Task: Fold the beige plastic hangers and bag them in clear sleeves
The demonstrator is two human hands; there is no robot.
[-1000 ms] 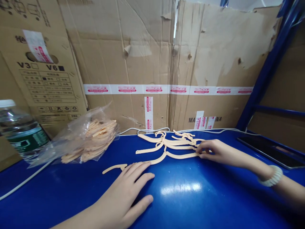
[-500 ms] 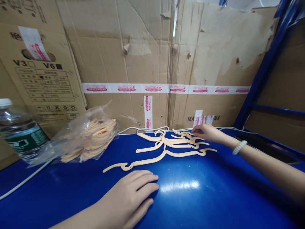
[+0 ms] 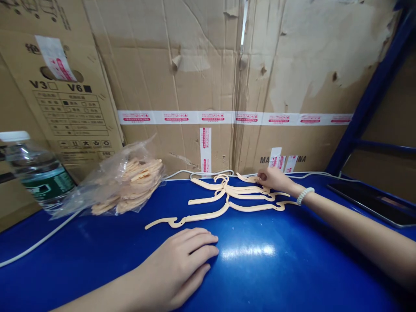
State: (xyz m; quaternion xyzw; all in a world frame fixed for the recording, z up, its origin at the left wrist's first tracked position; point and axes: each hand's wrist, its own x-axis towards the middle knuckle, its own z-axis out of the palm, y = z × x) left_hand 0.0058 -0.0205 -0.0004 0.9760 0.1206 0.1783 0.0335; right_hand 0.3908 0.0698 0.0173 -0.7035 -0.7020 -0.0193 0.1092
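Several thin beige plastic hangers [image 3: 237, 195] lie in a loose pile on the blue table [image 3: 266, 268], and the nearest one [image 3: 195, 215] stretches from left to right in front of the pile. My right hand [image 3: 274, 179] reaches to the far side of the pile, its fingers pinched on a small hanger at the back. My left hand [image 3: 182, 264] rests palm down on the table just short of the nearest hanger, fingers together and flat, holding nothing.
A clear plastic bag of beige parts [image 3: 126, 184] lies at the left, beside a water bottle [image 3: 35, 173]. Cardboard boxes [image 3: 208, 82] wall off the back. A white cable [image 3: 42, 240] runs along the table. A dark tablet [image 3: 377, 199] lies at right by the blue frame [image 3: 367, 104].
My right hand let go of the nearest hanger's right end and moved back to the far side of the pile. My left hand drew slightly back from the hanger.
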